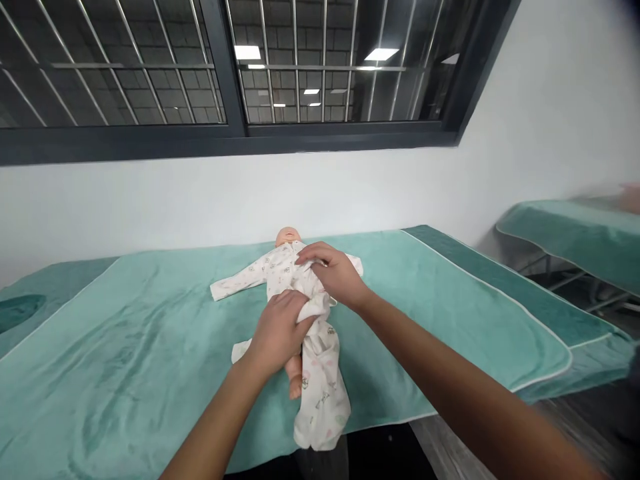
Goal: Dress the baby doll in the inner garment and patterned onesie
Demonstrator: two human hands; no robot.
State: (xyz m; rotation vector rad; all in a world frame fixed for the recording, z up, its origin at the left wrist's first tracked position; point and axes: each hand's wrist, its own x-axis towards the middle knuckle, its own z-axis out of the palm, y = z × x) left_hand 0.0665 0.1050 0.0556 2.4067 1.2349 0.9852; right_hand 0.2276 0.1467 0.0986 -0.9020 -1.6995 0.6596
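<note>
A baby doll (289, 235) lies on its back on a green blanket (165, 320), its head toward the wall. It wears a white printed baby romper (280, 269) with long sleeves, one stretched out to the left. My left hand (283, 327) grips a bunched fold of the romper at the doll's lower body. Higher up, my right hand (340, 272) pinches the cloth near the chest. One romper leg (324, 393) hangs toward the blanket's front edge. A bare doll foot (295, 387) shows beside it. The fastenings are hidden under my hands.
Behind the blanket rises a white wall (200, 200) with a dark-framed barred window (320, 137). To the right, across a gap, stands another green-covered table (575, 233), with a blurred part of a person at its far edge. A grey floor (450, 433) shows below.
</note>
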